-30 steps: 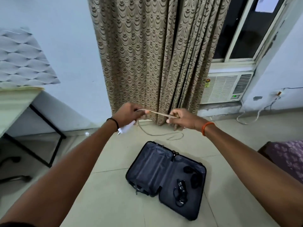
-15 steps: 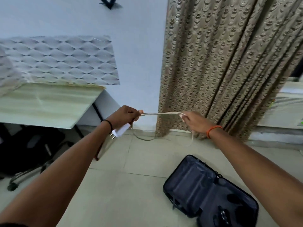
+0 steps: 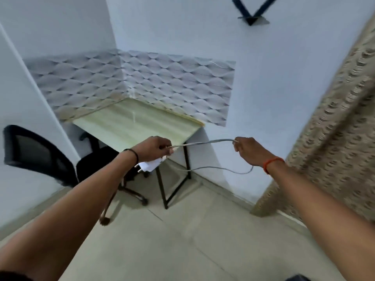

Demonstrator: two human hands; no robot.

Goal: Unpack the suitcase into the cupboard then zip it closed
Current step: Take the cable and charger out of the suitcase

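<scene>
Both arms reach forward over the tiled floor [image 3: 182,240]. Left hand [image 3: 153,149] is curled around a white charger plug [image 3: 149,165], which sticks out below the fist with its pins pointing toward 8 o'clock; the same hand also pinches the grey cable [image 3: 205,142] at its thumb side. Right hand [image 3: 248,151] at 3 o'clock from the left, fingers curled, pinching the cable's far stretch. Cable runs taut-ish between the two hands, then a loose loop hangs under the right hand and trails back toward the left. Black band on the left wrist, orange band [image 3: 272,162] on the right wrist.

Behind the hands: pale wood desk [image 3: 138,122] with black metal legs in the corner, wave-pattern wall panel [image 3: 162,82] above it. Black office chair [image 3: 40,155] at 9 o'clock. Brown patterned curtain [image 3: 334,138] at 3 o'clock. Dark wall bracket [image 3: 251,17] at 1 o'clock. A dark sliver at the bottom edge, 5 o'clock, possibly the suitcase; cannot tell. Cupboard out of frame.
</scene>
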